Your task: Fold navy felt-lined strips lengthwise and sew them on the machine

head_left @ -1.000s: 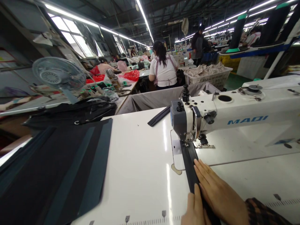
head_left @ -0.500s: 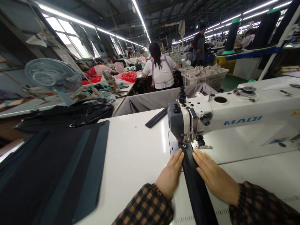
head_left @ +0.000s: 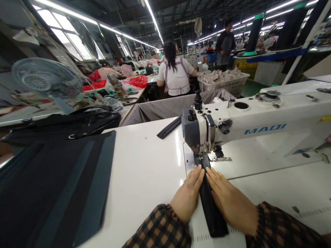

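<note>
A long black fabric strip (head_left: 210, 206) runs from under the presser foot of the white sewing machine (head_left: 258, 127) toward me. My left hand (head_left: 188, 193) lies along its left edge, fingers stretched out and fingertips just in front of the foot. On the other side, my right hand (head_left: 229, 196) rests flat with its fingertips on the strip's right edge. Both hands press on the fabric rather than grasp it. The strip's near end shows on the table between my sleeves. Behind the machine head, another part of dark strip (head_left: 169, 127) lies on the white tabletop (head_left: 139, 165).
Dark fabric panels (head_left: 69, 186) cover the table's left side, with a black bag-like piece (head_left: 77, 120) beyond them. A fan (head_left: 46, 79) stands at the far left. Ahead are a seated co-worker (head_left: 178, 74), a basket of beige cloth (head_left: 224, 84) and thread cones (head_left: 254, 36).
The strip has moved further under the presser foot, so its near end now shows. My right hand has come closer to my left. The view has shifted slightly.
</note>
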Demonstrator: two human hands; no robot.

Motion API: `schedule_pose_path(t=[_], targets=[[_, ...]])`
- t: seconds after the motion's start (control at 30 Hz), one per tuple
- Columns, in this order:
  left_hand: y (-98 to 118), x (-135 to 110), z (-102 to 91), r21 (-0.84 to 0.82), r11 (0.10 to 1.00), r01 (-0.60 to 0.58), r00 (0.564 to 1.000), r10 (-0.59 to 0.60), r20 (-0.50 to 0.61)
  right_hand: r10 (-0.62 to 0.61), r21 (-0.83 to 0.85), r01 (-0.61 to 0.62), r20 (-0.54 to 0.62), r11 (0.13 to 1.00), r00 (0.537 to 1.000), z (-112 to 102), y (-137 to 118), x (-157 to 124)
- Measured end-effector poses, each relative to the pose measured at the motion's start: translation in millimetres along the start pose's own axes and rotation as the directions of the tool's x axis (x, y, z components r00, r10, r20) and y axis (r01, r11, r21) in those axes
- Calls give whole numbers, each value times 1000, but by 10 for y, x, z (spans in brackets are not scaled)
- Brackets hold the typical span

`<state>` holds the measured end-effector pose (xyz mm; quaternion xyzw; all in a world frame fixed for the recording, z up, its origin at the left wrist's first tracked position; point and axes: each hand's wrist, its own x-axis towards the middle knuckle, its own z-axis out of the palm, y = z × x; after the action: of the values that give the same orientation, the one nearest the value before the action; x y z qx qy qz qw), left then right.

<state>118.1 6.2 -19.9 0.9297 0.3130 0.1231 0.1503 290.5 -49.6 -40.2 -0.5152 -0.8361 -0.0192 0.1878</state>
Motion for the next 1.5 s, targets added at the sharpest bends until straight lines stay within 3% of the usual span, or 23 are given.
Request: schedule_pose_path(t=[0.17,0.43,0.63,0.8,1.0,1.23,1.37,1.5], targets=[[-31,-8,-24,31,999,-27,999,26,18,-24,-78,28,51,997,998,-57,38,4],[-80,-12,-86,39,996,-75,997,74,32,-42,-61,38,-66,997,997,-103,55,31],[31,-8,-59,-4,1000,12,997,-12,-76,-43,-36,42,-30,998,999,-215,13,-24],[131,-42,-46,-1,1000,14,999,-14,-37,-151,-41,152,37,988,988,-296,9,-204],[163,-35,-37,35,999,18,1000,-18,4,-184,-100,177,-59,979,981,-288,-46,-264],[133,-34,-105,-8,998,-70,998,70,9,-121,-82,109,-174,991,977,-138,-109,-242],[220,-134,-105,-75,989,-125,992,127,19,-54,13,56,-144,998,988,-200,-111,-242],[366,-227,-9,-106,994,-38,995,28,-99,-50,96,56,-64,994,997,-247,-101,-271]])
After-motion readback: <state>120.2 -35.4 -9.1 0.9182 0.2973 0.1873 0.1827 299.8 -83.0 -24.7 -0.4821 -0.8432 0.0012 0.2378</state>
